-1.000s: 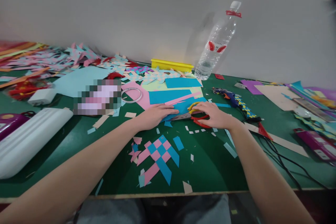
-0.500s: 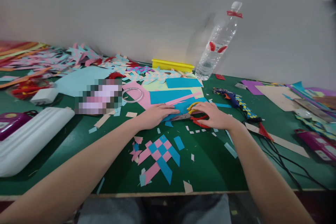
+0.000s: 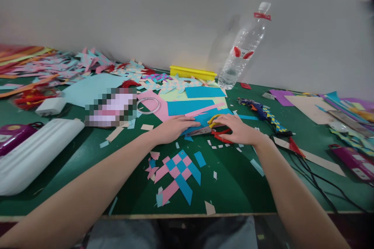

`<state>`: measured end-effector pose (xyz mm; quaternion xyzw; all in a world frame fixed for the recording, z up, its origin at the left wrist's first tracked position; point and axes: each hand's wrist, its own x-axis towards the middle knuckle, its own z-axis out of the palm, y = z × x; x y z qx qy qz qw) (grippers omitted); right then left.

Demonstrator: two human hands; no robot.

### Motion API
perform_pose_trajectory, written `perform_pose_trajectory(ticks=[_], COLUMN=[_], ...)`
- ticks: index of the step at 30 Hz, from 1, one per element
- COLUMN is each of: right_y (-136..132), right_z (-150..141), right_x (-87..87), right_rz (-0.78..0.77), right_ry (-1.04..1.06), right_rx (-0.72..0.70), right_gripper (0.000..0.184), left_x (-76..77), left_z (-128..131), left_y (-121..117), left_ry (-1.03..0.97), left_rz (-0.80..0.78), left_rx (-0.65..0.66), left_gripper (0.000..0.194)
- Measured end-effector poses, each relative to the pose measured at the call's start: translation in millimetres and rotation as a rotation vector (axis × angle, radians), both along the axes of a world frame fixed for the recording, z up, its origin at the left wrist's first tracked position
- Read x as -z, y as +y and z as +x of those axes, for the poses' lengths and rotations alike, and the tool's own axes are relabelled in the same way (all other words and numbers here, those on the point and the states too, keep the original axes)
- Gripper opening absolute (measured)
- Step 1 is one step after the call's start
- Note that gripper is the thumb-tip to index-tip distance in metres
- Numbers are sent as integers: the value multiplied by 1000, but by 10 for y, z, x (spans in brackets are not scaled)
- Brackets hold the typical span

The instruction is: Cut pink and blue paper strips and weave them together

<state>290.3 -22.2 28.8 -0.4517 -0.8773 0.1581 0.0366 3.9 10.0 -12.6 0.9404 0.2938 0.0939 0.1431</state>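
Observation:
My left hand (image 3: 172,128) lies flat, fingers stretched, on a blue paper sheet (image 3: 201,118) in the middle of the green table (image 3: 233,186). My right hand (image 3: 238,129) rests over the red and yellow handles of a pair of scissors (image 3: 210,130), fingers curled on them. The scissor blades point left toward my left hand. A woven pink and blue paper piece (image 3: 177,173) lies on the table nearer to me, between my forearms.
A clear water bottle (image 3: 244,48) and a yellow tray (image 3: 193,72) stand by the white wall. Paper strips and woven pieces (image 3: 87,64) pile at the left. A white case (image 3: 35,155), a glue gun (image 3: 254,106), cables (image 3: 309,171) and purple items flank my arms.
Both hands stay in place on the paper and scissors. The view has shifted very slightly.

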Motion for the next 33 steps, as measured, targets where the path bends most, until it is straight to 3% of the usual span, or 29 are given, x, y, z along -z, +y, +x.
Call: perform_pose_trajectory(ticks=[33], right_y=[-54], right_z=[-188], right_x=[-41], right_rz=[-12], right_ry=[-6], right_rx=[-17], right_gripper=[40], left_x=[5], left_z=[-3], left_y=[24], left_ry=[-37], left_rz=[-28], left_rx=[19], left_gripper=[43])
